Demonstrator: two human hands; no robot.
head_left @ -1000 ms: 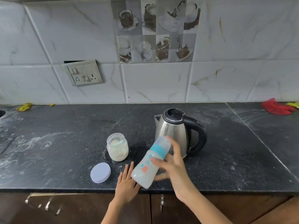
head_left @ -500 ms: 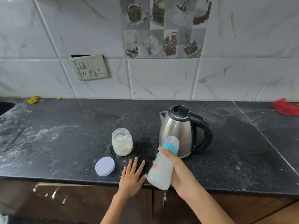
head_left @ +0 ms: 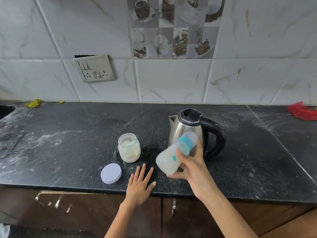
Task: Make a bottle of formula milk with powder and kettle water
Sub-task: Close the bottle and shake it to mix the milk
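Jar: open, part full of pale powder; I see its lid flat on the worktop beside it.
Bottle: capped, tilted, cloudy white liquid, teal collar; held above the worktop before the kettle.
Markings: small teal print, unreadable.
Right hand: gripping bottle.
Left hand: flat, released, on worktop edge.

The right hand gripped a capped bottle of cloudy white liquid, tilted above the counter in front of the kettle. The left hand lay flat, fingers spread, at the counter's edge. An open jar of powder stood left of the kettle, its lid lying nearer the edge.
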